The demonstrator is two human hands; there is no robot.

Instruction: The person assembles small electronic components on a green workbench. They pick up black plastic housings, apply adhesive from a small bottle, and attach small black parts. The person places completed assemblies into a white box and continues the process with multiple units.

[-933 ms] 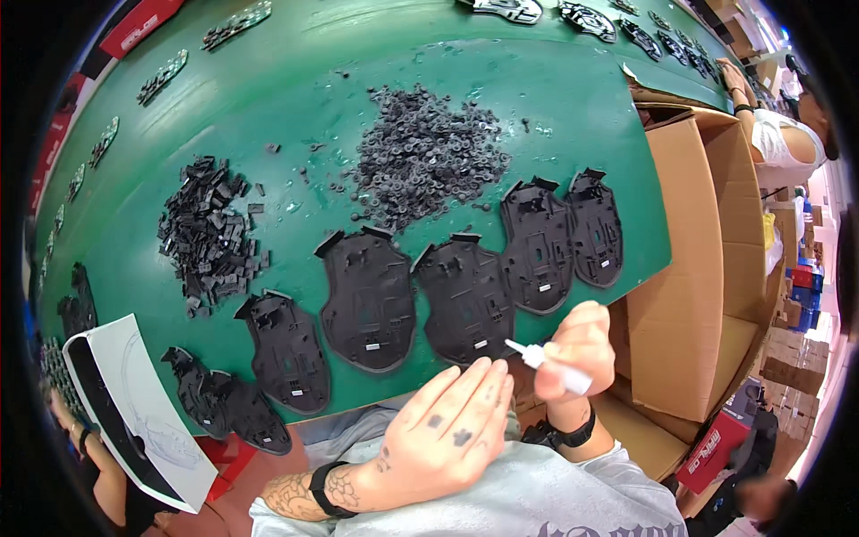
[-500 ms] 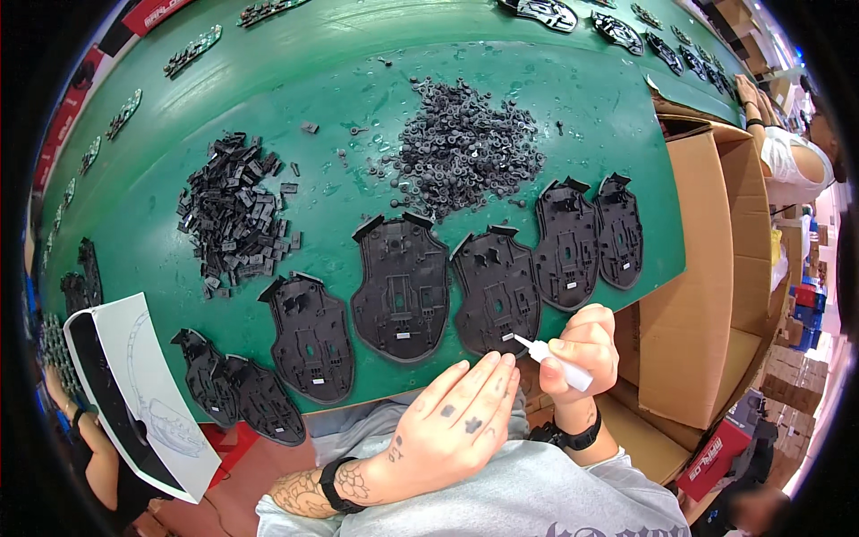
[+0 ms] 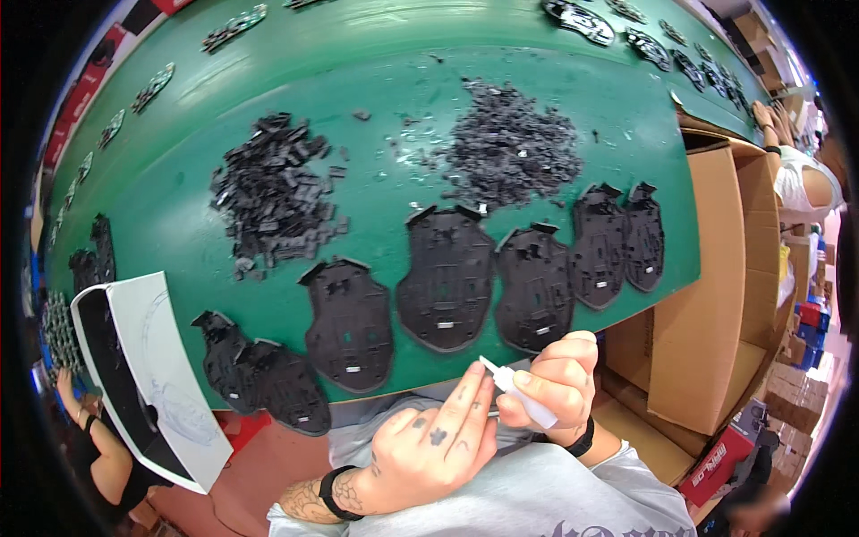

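My right hand is closed around a small white squeeze bottle with a narrow nozzle, pointing up and left. The nozzle tip is at the fingertips of my left hand; whether they touch I cannot tell. On that hand the index and middle fingers are stretched out and the others are bent, with nothing visibly held. Just beyond my hands lies a row of black mouse-shaped plastic shells, insides up. Nearest are a shell ahead of the bottle and a larger shell to its left.
Small black rectangular parts form a pile at left; another pile of small dark parts lies right of it. A white box stands at the left edge, an open cardboard box at the right. Other people's arms show at both sides.
Both hands have drawn back from the shells toward me. The bottle's nozzle has moved left to my left fingertips, and some left fingers have bent. The view has shifted slightly.
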